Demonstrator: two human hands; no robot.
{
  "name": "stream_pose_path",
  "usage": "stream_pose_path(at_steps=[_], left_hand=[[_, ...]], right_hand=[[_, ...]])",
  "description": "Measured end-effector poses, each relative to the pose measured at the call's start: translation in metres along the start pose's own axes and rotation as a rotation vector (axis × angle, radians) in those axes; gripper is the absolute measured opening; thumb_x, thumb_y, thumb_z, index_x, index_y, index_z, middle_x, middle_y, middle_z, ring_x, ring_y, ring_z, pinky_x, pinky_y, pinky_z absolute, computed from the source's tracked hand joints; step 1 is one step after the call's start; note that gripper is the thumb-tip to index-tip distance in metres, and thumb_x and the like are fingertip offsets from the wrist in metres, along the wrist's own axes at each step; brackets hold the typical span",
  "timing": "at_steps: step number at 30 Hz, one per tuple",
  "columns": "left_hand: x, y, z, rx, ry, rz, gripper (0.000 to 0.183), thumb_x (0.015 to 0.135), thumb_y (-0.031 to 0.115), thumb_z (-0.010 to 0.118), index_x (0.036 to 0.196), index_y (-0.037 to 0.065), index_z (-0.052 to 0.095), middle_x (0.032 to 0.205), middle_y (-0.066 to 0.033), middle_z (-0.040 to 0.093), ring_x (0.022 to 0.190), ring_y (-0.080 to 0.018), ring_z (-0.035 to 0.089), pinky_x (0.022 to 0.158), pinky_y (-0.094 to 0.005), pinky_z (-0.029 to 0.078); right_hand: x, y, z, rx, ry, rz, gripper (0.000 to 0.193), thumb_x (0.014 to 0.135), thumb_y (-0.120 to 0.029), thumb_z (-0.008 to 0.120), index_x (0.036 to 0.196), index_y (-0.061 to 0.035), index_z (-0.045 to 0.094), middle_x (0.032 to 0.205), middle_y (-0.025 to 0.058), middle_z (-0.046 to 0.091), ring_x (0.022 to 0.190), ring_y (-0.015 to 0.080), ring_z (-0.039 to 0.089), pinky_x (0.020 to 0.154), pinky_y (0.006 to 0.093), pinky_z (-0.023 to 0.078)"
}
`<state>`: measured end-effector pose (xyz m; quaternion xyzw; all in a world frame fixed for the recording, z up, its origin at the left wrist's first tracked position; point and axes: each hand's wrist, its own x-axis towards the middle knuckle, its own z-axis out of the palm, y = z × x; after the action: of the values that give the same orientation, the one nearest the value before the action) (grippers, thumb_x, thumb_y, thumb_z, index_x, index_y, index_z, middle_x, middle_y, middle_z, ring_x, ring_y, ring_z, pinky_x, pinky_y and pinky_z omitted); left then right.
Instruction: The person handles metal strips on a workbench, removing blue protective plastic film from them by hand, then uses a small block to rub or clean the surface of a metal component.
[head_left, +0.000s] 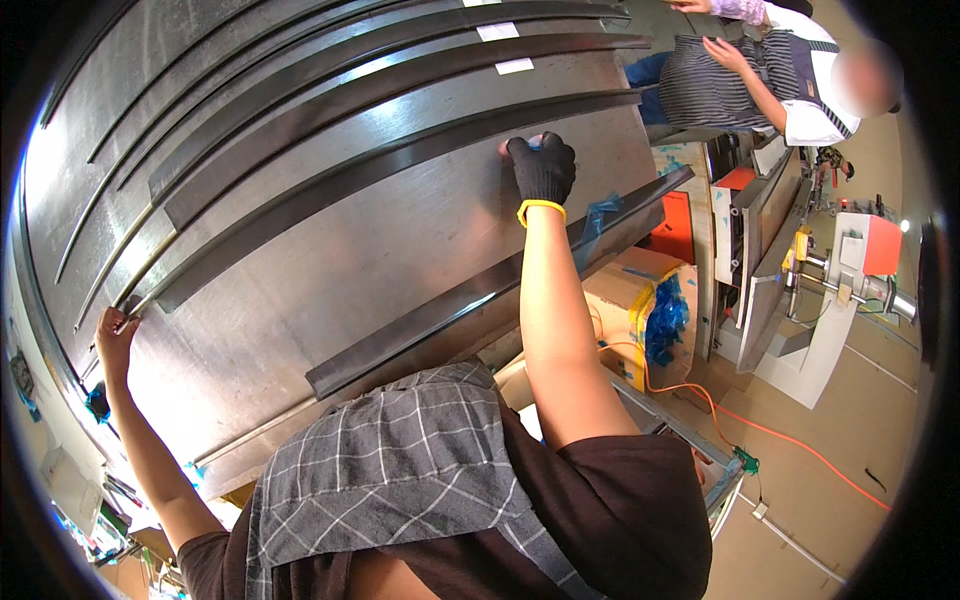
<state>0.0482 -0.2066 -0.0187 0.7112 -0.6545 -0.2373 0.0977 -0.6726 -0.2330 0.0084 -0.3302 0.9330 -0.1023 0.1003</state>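
Note:
My bare left hand (115,338) is closed round the thin left end of a long dark metal strip (330,188), at the left of the metal-topped table (400,250). Inside a black glove with a yellow cuff, my right hand (543,170) is curled over the table, just on the near side of that strip. A bit of blue shows at its fingertips; what it holds, if anything, I cannot make out. Nearer to me, a second dark strip (450,305) lies along the table's front edge, with blue film (597,222) on its right part.
Several more long strips (400,85) lie across the far side of the table, with white paper labels (514,66) by them. A cardboard box (640,290) holding blue film stands at right. An orange cable (770,425) crosses the floor. Another person (740,85) stands beyond the table's right end.

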Motion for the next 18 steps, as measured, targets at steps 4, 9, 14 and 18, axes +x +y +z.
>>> stream_pose_path(at_steps=[4, 9, 14, 18], left_hand=[[0.002, 0.001, 0.0, 0.007, -0.011, 0.003, 0.032, 0.072, 0.002, 0.076, 0.077, 0.004, 0.044, 0.07, -0.0022, 0.044, 0.068, -0.0138, 0.044, 0.069, -0.0271, 0.042], [0.001, 0.004, 0.0, 0.015, 0.001, -0.01, 0.034, 0.072, 0.002, 0.077, 0.077, 0.004, 0.044, 0.07, -0.0026, 0.044, 0.068, -0.0144, 0.044, 0.069, -0.0273, 0.042], [0.0, 0.002, 0.001, 0.012, 0.008, -0.004, 0.034, 0.071, 0.002, 0.077, 0.077, 0.004, 0.044, 0.071, -0.0029, 0.043, 0.068, -0.0147, 0.043, 0.068, -0.0275, 0.042], [0.001, -0.002, 0.001, -0.007, 0.007, 0.003, 0.033, 0.072, 0.002, 0.076, 0.077, 0.004, 0.043, 0.07, -0.0031, 0.043, 0.068, -0.0148, 0.043, 0.068, -0.0277, 0.042]], right_hand=[[-0.004, -0.007, 0.001, -0.007, 0.054, 0.036, 0.057, 0.063, -0.044, 0.074, 0.106, -0.0067, 0.066, 0.111, 0.0204, 0.059, 0.103, 0.0356, 0.059, 0.086, 0.047, 0.05], [0.0, 0.0, 0.003, 0.007, 0.023, 0.02, 0.056, 0.063, -0.045, 0.075, 0.104, -0.0072, 0.066, 0.11, 0.0197, 0.059, 0.103, 0.0356, 0.059, 0.086, 0.0474, 0.049], [-0.003, -0.005, 0.001, 0.006, 0.048, 0.027, 0.055, 0.064, -0.044, 0.075, 0.103, -0.0072, 0.066, 0.109, 0.0194, 0.059, 0.104, 0.0356, 0.058, 0.085, 0.0474, 0.049], [-0.005, -0.005, 0.004, -0.012, 0.082, 0.019, 0.055, 0.065, -0.045, 0.075, 0.104, -0.0075, 0.066, 0.109, 0.0193, 0.059, 0.103, 0.0356, 0.058, 0.085, 0.0474, 0.049]])
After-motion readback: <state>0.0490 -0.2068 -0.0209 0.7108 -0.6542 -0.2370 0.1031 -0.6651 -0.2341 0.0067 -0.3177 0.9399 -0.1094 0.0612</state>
